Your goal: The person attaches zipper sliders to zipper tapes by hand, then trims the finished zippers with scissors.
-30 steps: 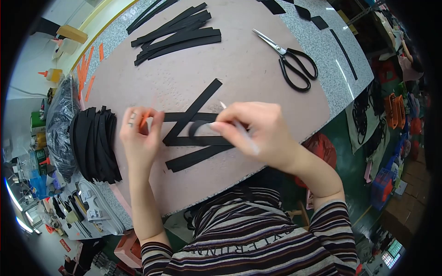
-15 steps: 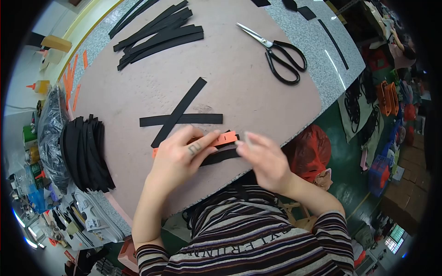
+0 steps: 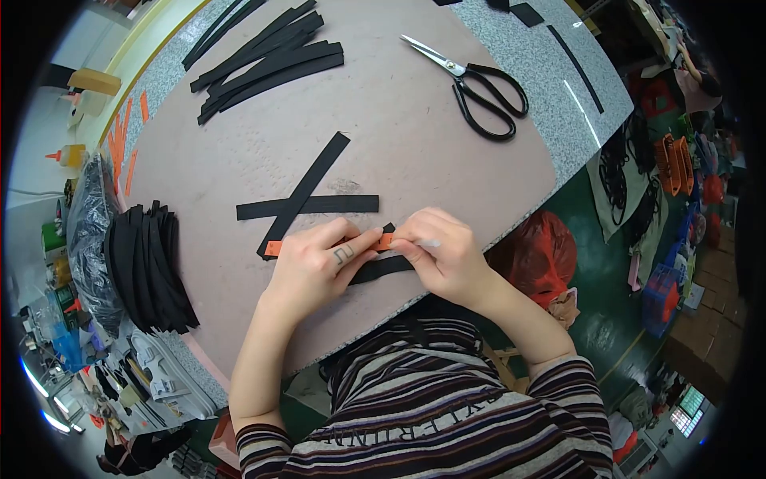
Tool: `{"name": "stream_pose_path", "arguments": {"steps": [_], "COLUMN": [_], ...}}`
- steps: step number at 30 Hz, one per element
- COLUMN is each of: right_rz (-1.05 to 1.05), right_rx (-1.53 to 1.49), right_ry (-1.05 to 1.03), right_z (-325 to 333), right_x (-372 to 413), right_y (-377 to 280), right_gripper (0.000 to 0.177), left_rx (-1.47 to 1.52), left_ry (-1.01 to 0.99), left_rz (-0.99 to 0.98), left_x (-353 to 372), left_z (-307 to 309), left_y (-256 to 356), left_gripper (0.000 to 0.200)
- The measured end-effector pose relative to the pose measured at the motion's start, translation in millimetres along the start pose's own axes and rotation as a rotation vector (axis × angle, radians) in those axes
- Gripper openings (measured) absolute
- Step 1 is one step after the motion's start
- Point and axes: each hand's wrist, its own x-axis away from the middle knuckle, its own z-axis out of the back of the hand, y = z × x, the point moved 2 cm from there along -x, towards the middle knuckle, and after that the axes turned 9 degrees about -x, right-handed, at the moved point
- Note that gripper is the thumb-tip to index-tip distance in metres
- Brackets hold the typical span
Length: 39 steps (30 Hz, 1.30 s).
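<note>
In the head view, the right hand has just closed its fingers on the orange strip near one end, beside the left hand's pinching fingers, so both now steady it over the table; crossed black strips lie just beyond, scissors farther off

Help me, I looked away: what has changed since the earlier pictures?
The left hand has moved rightward, bringing the orange strip over black strips; the right hand has gripped its right end. Scissors and the crossed pair lie as before.
</note>
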Motion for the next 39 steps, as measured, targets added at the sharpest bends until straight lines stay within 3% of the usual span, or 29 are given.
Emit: {"name": "stream_pose_path", "arguments": {"steps": [8, 11, 14, 16, 21, 24, 26, 27, 30, 32, 36, 39], "right_rz": [0.005, 0.041, -0.337, -0.086, 0.874, 0.811, 0.78, 0.762, 0.733, 0.586, 0.118, -0.146], "right_rx": [-0.029, 0.011, -0.17, 0.027, 0.561, 0.519, 0.548, 0.565, 0.759, 0.696, 0.182, -0.043], "right_ry": [-0.042, -0.152, -0.249, -0.198, -0.187, -0.486, -0.517, -0.532, -0.448, -0.504, -0.098, 0.119], "right_z": [-9.6, -5.8, 12.8, 14.0, -19.3, -23.5, -22.6, -22.1, -21.4, -19.1, 10.3, 34.6], "right_x": [-3.8, -15.2, -25.1, -43.7, -114.6, -126.2, -111.2, -98.7, -37.4, -14.4, -15.9, -17.5], "right_y": [5.8, -1.3, -2.3, 8.8, 40.1, 52.8, 38.6, 24.2, -15.2, -18.3, -10.0, -15.9], "right_gripper": [0.017, 0.016, 0.015, 0.011, 0.019, 0.027, 0.03, 0.031, 0.037, 0.037, 0.025, 0.02], "left_rx": [-0.001, -0.031, -0.085, -0.147, -0.306, -0.15, -0.161, -0.137, -0.228, -0.198, 0.031, -0.011], "left_ry": [0.011, 0.024, 0.059, 0.071, 0.024, 0.057, 0.293, 0.315, 0.516, 0.457, 0.153, 0.022], "left_rz": [-0.01, -0.015, 0.078, 0.252, 0.388, 0.447, 0.417, 0.567, 0.616, 0.484, 0.267, 0.203], "left_x": [0.4, 3.5, 9.2, 21.7, 50.0, 56.4, 62.5, 66.2, 69.0, 57.9, 26.2, 17.1], "left_z": [-1.4, -0.6, -0.2, 1.4, 5.4, 23.4, 38.4, 51.8, 79.2, 75.5, 40.5, 10.0], "left_y": [0.3, 0.2, 3.6, 10.7, 48.7, 47.6, 31.7, 29.0, 10.0, 0.0, -2.1, 8.6], "left_gripper": [0.03, 0.03, 0.033, 0.036, 0.034, 0.033, 0.037, 0.037, 0.035, 0.036, 0.037, 0.04]}}
